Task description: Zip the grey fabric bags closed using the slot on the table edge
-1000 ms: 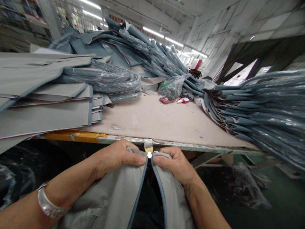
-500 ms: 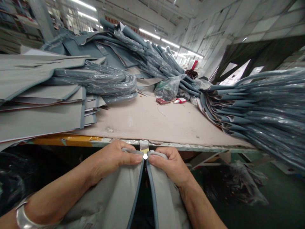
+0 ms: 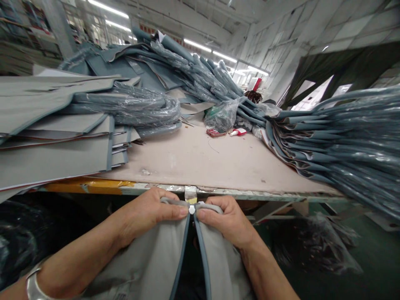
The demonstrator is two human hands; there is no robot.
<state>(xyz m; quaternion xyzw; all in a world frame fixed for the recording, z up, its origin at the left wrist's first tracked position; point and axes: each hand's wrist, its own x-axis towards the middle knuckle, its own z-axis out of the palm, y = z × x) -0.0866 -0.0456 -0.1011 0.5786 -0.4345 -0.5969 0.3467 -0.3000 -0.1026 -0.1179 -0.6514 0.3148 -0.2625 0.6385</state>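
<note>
Just below the table's front edge, my left hand (image 3: pixel 156 210) pinches the top of a grey fabric panel (image 3: pixel 162 250) with blue-grey edging. Opposite it, my right hand (image 3: pixel 225 216) pinches the top of a matching grey panel (image 3: pixel 218 254). A small round white piece (image 3: pixel 191 209) sits between my two thumbs, where the panels' upper corners come close together. Below it the edged sides spread apart, with a dark gap between them. Both panels hang down toward me. The fingertips behind the fabric are hidden.
Stacked grey panels (image 3: pixel 56 162) lie on the table (image 3: pixel 193 160) at left, beside a plastic-wrapped bundle (image 3: pixel 131 104). More blue-grey bundles (image 3: pixel 359 137) lie at right. Farther back are a red-and-white bottle (image 3: pixel 239 132) and a clear bag (image 3: pixel 221 114). Another bag (image 3: pixel 315 243) lies under the table.
The view has shifted slightly, and both hands appear a little lower. Each hand keeps its pinch on its panel, with the white piece still between them.
</note>
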